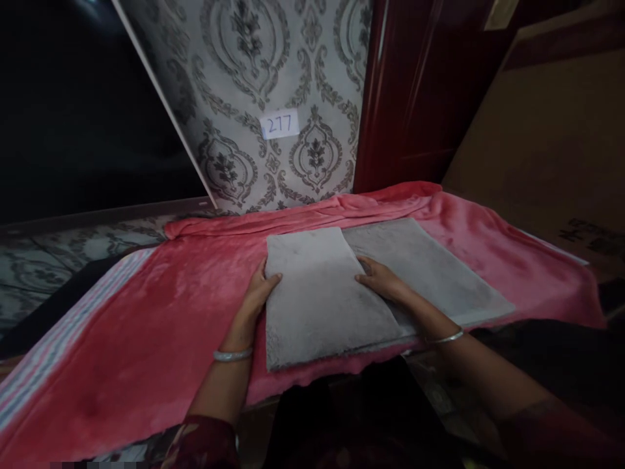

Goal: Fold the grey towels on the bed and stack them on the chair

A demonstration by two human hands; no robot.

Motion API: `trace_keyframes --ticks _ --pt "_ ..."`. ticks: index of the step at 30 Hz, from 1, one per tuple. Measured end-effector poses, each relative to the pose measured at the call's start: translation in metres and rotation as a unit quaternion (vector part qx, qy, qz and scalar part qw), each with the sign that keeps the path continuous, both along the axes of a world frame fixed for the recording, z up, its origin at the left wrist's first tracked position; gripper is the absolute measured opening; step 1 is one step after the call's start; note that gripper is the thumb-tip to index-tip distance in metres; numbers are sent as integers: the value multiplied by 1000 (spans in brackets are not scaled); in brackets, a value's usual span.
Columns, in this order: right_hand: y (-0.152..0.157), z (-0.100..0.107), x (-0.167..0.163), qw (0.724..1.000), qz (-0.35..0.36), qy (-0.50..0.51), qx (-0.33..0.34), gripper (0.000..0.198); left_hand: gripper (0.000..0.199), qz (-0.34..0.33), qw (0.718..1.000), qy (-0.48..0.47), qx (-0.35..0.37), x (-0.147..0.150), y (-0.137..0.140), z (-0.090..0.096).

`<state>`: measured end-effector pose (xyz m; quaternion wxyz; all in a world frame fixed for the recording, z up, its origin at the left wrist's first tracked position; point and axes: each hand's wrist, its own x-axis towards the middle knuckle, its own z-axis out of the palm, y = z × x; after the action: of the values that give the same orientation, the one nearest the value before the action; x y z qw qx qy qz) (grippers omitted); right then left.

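A light grey plush cloth [322,293] lies flat and roughly rectangular in front of me, its near edge showing some thickness. My left hand [263,286] grips its left edge, thumb on top and the other fingers mostly hidden at the side. On the opposite edge, my right hand [381,279] holds the cloth the same way, thumb over the top. To the right spreads a darker grey plush piece [430,267], partly covered by the lighter one. Whether the two are one folded cloth or separate pieces, I cannot tell.
Beneath everything is a red-pink fleece blanket [195,306], bunched along the back. A patterned wall [273,65] bears a paper label [280,124] reading 277. A dark screen [88,117] stands at left; a large cardboard box [547,137] stands at right.
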<state>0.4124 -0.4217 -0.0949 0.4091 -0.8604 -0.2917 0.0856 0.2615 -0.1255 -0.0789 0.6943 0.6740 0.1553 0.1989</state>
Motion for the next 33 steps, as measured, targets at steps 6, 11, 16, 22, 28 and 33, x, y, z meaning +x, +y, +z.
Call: trace_keyframes --ticks 6,11,16,22,28,33 --pt "22 22 15 972 -16 -141 -189 57 85 -24 999 -3 -36 -5 -2 -2" --pt "85 41 28 951 71 -225 -202 52 83 4 1000 -2 -25 -4 1 -10" --pt "144 47 47 949 113 -215 -203 52 87 28 1000 9 -10 -1 7 -20" --pt "173 45 73 945 135 -188 -229 53 82 25 999 -30 3 1 7 -29" --pt "181 54 103 938 165 -145 -268 46 83 49 999 -12 16 2 2 -21" --pt "179 56 114 940 184 -110 -265 45 92 29 999 13 -32 -23 -20 -6"
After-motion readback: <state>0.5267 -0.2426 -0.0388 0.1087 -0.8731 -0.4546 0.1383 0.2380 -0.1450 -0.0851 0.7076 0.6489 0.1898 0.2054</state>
